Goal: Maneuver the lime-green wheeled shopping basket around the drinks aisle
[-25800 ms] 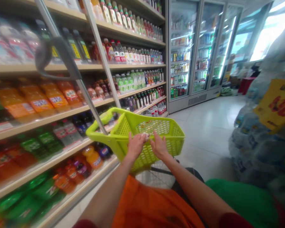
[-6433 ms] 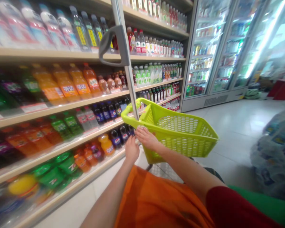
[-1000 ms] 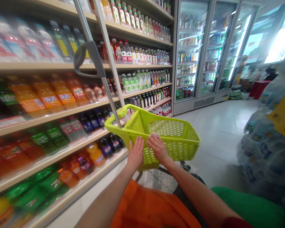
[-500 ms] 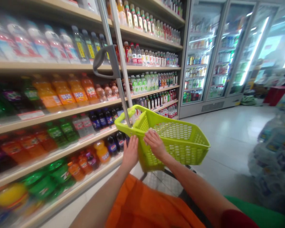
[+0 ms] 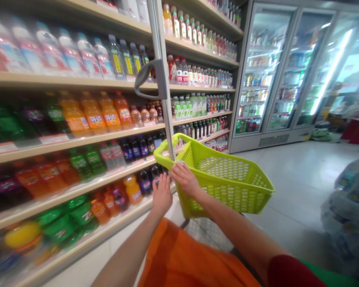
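Observation:
A lime-green shopping basket (image 5: 227, 187) on a wheeled frame stands in front of me, with no goods visible in it. My right hand (image 5: 185, 179) lies on the basket's near left corner, fingers extended over its side, with something small and pale by the fingertips. Just left of the basket, my left hand (image 5: 162, 194) is raised with its fingers stretched, holding nothing. Behind the basket handle rises a metal pole (image 5: 164, 115) with a grey grip (image 5: 160, 79).
Shelves (image 5: 119, 137) of bottled drinks fill the left side. Glass-door coolers (image 5: 266, 75) stand at the back right. Wrapped bottle packs (image 5: 350, 199) sit on the floor at right. An orange cloth (image 5: 179, 259) covers my lap.
The view has shifted, so the shelves and basket appear farther right. My right hand has moved left along the basket toward its corner. My left hand has come slightly away from the basket.

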